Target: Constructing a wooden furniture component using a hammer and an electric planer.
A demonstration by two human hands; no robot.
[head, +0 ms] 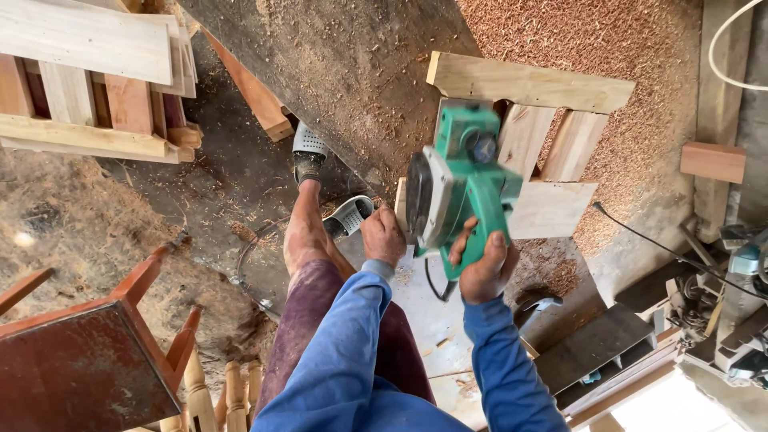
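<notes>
Green planer (460, 180) — airborne (tilted)

soft daylight, glare bottom right, green planer (460, 180) blurred.

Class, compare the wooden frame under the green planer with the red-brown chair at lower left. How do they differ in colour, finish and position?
The frame is pale, bare wood; the chair is dark red-brown and looks finished. The frame sits at upper right by the right hand holding the planer; the chair stands at lower left, away from both hands. Both are wooden, with sawdust around them.
</notes>
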